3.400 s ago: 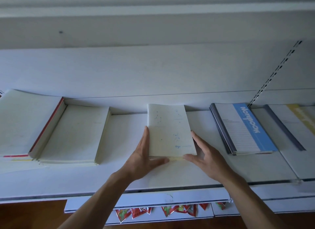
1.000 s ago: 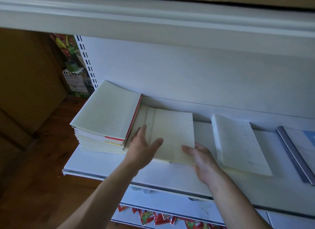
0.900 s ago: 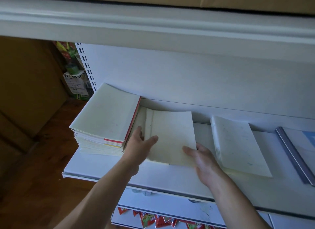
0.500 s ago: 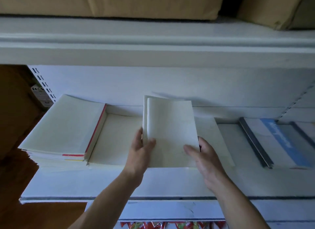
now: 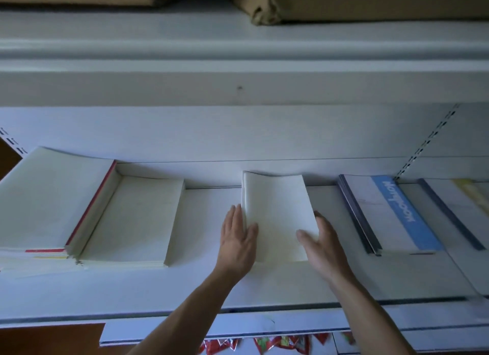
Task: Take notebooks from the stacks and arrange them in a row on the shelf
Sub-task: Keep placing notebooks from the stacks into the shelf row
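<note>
Notebook batch [image 5: 277, 217], lifted from 9 o'clock stack [image 5: 132, 217], now lies on shelf [image 5: 201, 288]. Left hand [image 5: 238, 241], right hand [image 5: 322, 246] flat-fingered, flanking edges, seemingly squaring, gripping nothing; row grows.

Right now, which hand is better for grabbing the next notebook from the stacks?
Probably the left hand. It rests on the left edge of the middle pile, on the side facing the plain stacks, with only bare shelf between. The right hand sits on the pile's far edge and would cross over.

matt paper notebook [image 5: 277, 217], smooth white shelf [image 5: 201, 288]
</note>
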Available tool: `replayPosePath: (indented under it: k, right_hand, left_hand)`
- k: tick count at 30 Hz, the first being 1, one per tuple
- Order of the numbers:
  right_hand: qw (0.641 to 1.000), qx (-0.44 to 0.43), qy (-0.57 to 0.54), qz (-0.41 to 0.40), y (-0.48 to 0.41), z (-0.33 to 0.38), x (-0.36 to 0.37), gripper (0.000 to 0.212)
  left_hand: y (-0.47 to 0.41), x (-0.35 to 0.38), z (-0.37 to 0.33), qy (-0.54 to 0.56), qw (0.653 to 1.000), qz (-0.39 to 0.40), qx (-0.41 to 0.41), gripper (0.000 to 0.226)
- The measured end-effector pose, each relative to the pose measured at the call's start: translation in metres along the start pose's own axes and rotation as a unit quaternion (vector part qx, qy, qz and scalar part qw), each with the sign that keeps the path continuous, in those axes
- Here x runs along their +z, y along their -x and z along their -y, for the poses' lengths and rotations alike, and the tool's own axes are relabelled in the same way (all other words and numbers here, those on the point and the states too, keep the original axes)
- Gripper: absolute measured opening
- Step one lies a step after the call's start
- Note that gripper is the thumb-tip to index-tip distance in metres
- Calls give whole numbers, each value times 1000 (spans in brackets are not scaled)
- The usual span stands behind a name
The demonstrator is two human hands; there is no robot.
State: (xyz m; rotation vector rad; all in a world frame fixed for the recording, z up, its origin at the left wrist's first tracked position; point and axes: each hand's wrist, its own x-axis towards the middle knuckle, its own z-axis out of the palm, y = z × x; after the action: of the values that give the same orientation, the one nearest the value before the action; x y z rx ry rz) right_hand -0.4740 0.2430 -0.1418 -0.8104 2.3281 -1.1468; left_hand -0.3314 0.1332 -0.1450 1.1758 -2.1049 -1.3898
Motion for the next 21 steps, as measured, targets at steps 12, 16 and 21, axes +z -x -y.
replayPosePath:
  k: [12, 16, 21]
  right_hand:
    - [983, 11, -165, 75, -5, -8, 1, 64]
    - [985, -3, -148, 92, -6, -6, -2, 65]
    - [986, -45, -76, 145, 2, -26, -32, 88]
  left_hand:
    - [-2, 17, -10, 189, 982, -5, -27, 66]
    - [-2, 13, -11, 177, 984, 19, -19, 68]
    - [5, -6, 11, 106, 990, 80, 48, 99]
